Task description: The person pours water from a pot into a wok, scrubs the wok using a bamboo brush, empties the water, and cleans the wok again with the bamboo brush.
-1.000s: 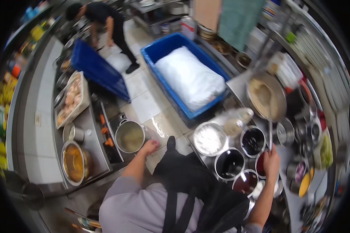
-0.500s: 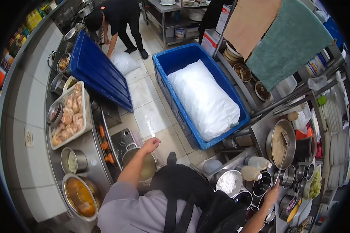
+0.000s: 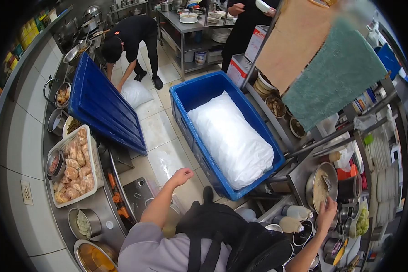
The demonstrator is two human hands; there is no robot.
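At the lower right of the frame, a long-handled spoon (image 3: pixel 327 182) is reached by the right hand (image 3: pixel 327 212), whose fingers appear to be clamped together on the handle, though their inner side is hidden. The spoon's head is rested in a pale mixture (image 3: pixel 319 188) inside a metal bowl (image 3: pixel 309 186); it is probably gripped by the handle so that the fingers are kept clear of the contents. The head lies just above the grip in the frame, with the bowl's near rim close beside the fingers. Two bottles (image 3: pixel 297 212) and a pot of dark liquid (image 3: pixel 302 233) are set to the left of this hand, presumably so that they can be reached without a step. Near the centre, the left hand (image 3: pixel 181 177) is held out over the floor (image 3: pixel 165 158), away from the bowl, perhaps for balance; nothing is seen in its curled fingers, and whether they are fully closed cannot be told. Just to its right, a blue tub (image 3: pixel 204 165) is placed on the floor, and a bulky white sack (image 3: pixel 231 140) is laid lengthwise in it, seemingly because it fits best that way.
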